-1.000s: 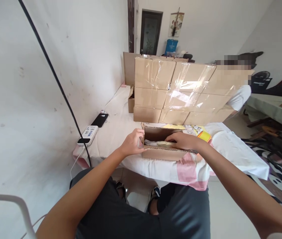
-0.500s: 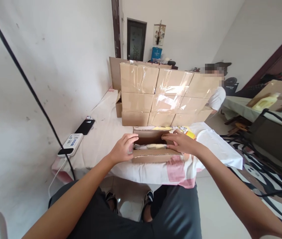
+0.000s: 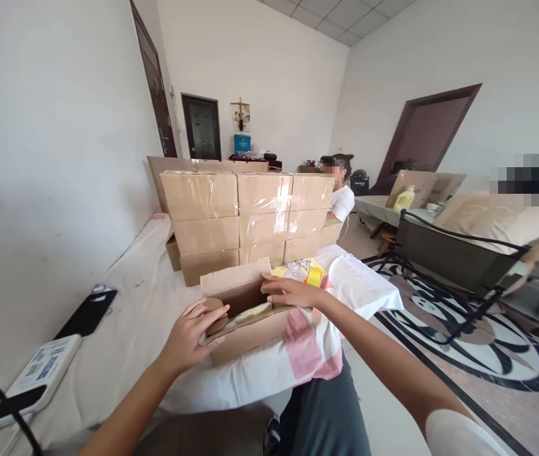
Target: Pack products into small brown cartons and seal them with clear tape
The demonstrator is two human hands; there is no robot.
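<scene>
An open cardboard box (image 3: 250,339) rests near the table's front edge, its back flap (image 3: 235,278) raised. Something pale and flat (image 3: 249,313) lies inside; its kind is unclear. My left hand (image 3: 188,332) is at the box's left end, fingers on the folded-in side flap (image 3: 216,315) and thumb at the front edge. At the right end, my right hand (image 3: 292,291) grips the box with its fingers over the rim, hiding that side flap. A yellow tape roll (image 3: 314,277) is just behind my right wrist.
Stacked, taped cartons (image 3: 205,195) stand behind the box. On the left lie a black phone (image 3: 86,313) and a white device (image 3: 48,367). A person (image 3: 342,201) is beyond the cartons, another person (image 3: 507,218) sits at right near a dark chair (image 3: 459,259).
The view has turned right and up, bringing the second person into sight. The box now looks angled, and its back flap shows more upright. Both hands stay at its ends.
</scene>
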